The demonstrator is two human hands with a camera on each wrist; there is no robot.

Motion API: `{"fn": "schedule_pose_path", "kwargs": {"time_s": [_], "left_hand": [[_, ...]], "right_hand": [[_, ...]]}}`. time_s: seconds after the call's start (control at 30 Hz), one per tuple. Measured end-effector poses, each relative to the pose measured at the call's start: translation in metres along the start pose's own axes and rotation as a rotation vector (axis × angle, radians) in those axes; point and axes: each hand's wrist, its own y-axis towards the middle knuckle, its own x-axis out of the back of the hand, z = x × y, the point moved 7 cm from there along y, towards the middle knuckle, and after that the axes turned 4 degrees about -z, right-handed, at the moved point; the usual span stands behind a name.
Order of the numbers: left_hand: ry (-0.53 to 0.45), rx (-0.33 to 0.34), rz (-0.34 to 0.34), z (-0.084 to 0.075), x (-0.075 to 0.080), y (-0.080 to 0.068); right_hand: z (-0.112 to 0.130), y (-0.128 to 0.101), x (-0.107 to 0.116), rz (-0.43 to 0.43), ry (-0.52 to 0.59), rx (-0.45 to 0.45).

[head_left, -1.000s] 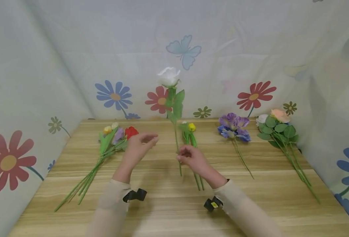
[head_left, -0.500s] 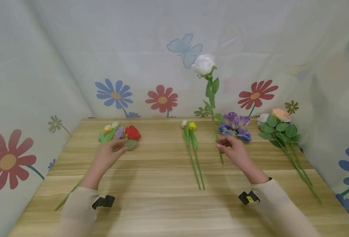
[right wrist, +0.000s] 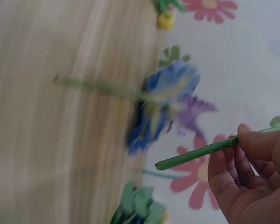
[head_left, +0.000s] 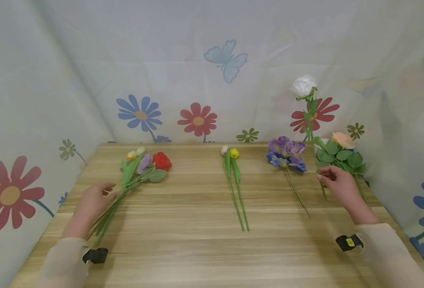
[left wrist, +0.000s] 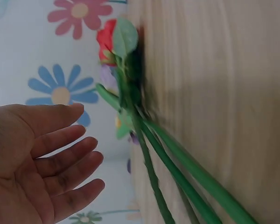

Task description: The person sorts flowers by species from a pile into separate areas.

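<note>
My right hand (head_left: pixel 339 186) pinches the green stem (right wrist: pixel 196 155) of a white rose (head_left: pixel 304 87) between thumb and fingers. The rose stands upright in the air, in front of the bunch with a peach rose (head_left: pixel 343 140) at the table's right. In the left wrist view my left hand (left wrist: pixel 51 163) has its fingers extended and holds nothing. It hovers beside the stems (left wrist: pixel 177 172) of the left bunch, which has a red flower (head_left: pixel 162 161). Just left of my right hand lies a purple and blue flower (head_left: pixel 286 153).
Two tulips, one with a yellow head (head_left: pixel 235 153) and one with a pale head (head_left: pixel 225 150), lie at the middle of the wooden table (head_left: pixel 183 240). A curtain (head_left: pixel 169 60) printed with flowers and a butterfly hangs behind the table.
My right hand has carried the white rose from the middle to the right side, over the peach rose bunch. My left hand has moved left and nearer, down to the left bunch's stems.
</note>
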Motion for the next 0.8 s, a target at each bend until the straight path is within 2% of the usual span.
{"fn": "schedule_pose_path", "kwargs": {"time_s": [0.13, 0.37, 0.57, 0.8], "left_hand": [[0.012, -0.006, 0.027, 0.015, -0.002, 0.0], [0.015, 0.001, 0.082, 0.026, -0.006, 0.003], [0.053, 0.016, 0.144, 0.031, -0.013, 0.008], [0.06, -0.015, 0.122, 0.033, -0.015, 0.009]], "right_hand": [[-0.032, -0.003, 0.013, -0.007, -0.085, -0.033], [-0.072, -0.007, 0.029, -0.033, -0.174, -0.055], [-0.095, -0.01, 0.038, -0.044, -0.227, -0.056], [-0.11, -0.014, 0.044, -0.03, -0.253, -0.099]]}}
